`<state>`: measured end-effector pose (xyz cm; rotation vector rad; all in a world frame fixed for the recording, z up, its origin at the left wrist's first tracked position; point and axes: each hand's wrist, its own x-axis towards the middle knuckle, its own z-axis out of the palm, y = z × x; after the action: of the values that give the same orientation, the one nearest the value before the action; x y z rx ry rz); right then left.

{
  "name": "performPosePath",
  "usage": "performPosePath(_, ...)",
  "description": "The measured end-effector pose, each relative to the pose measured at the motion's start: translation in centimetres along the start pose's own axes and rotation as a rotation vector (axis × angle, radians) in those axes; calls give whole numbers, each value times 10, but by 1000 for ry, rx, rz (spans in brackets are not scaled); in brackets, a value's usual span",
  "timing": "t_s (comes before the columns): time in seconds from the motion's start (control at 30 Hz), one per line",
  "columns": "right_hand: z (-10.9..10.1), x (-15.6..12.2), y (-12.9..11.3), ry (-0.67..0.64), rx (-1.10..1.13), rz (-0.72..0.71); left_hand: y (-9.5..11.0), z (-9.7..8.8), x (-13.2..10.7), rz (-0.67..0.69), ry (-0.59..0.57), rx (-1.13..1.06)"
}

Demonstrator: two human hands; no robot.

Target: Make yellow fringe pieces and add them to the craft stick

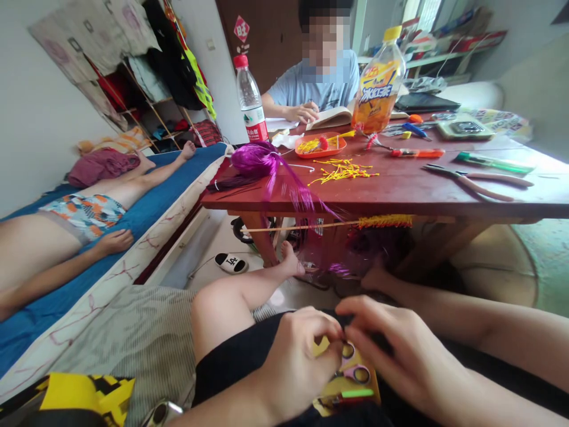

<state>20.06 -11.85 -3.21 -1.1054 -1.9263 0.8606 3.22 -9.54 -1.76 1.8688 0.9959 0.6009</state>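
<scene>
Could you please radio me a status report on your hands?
Left hand and right hand: close together, fingers bent. Anything pinched: can't be made out. Scissors: just below, partly hidden by the hands.

One red-brown wooden table [395, 193], beyond the left hand [304, 353] and right hand [402, 344]. Ahead of the left: purple fibre bundle [253, 156], orange plastic tray [311, 153]; between: yellow red-tipped stems [342, 173]; ahead of the right: pink-handled metal pliers [462, 177], translucent green pen-shaped tube [493, 162].

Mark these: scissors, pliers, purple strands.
Scissors [349, 372], head view: rim of the lower handle loop.
Pliers [459, 175], head view: around the pivot.
Purple strands [252, 159], head view: the bundled mass.
</scene>
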Motion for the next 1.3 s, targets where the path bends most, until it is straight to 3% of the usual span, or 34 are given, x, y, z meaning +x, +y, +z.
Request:
performPosePath(0.07,-7,-5,-2,16,-402,-491,0,1,4,-392,-36,-437)
performPosePath(0.1,-10,-7,-2,19,-538,-666,-1,2,6,-530,-55,-621)
performPosePath(0.17,-13,-8,-2,24,-669,-788,-3,5,7,-678,-85,-866)
performPosePath(0.23,-11,-7,-1,19,-601,-728,-4,7,6,-676,-86,-886)
performPosePath(0.3,-6,-5,-1,35,-411,-520,-3,8,2,-493,-31,-656)
performPosePath(0.4,5,0,-3,24,42,66,-3,7,-6,11,110,-50)
performPosePath(0.47,10,4,-2,-53,418,406,-6,6,-10,377,171,287)
performPosePath(0.53,13,9,-1,-105,727,568,-10,3,-11,645,180,501)
performPosePath(0.57,14,10,0,-111,817,608,-11,2,-10,705,169,561)
performPosePath(0.7,11,10,1,-35,810,591,-8,-2,-6,648,129,565)
performPosePath(0.8,10,8,0,24,782,554,-6,-3,-3,681,126,523)
performPosePath(1.0,17,9,4,-25,944,662,-12,-3,-6,762,117,527)
performPosePath(1.3,18,8,6,-19,979,644,-7,-5,-2,719,121,511)
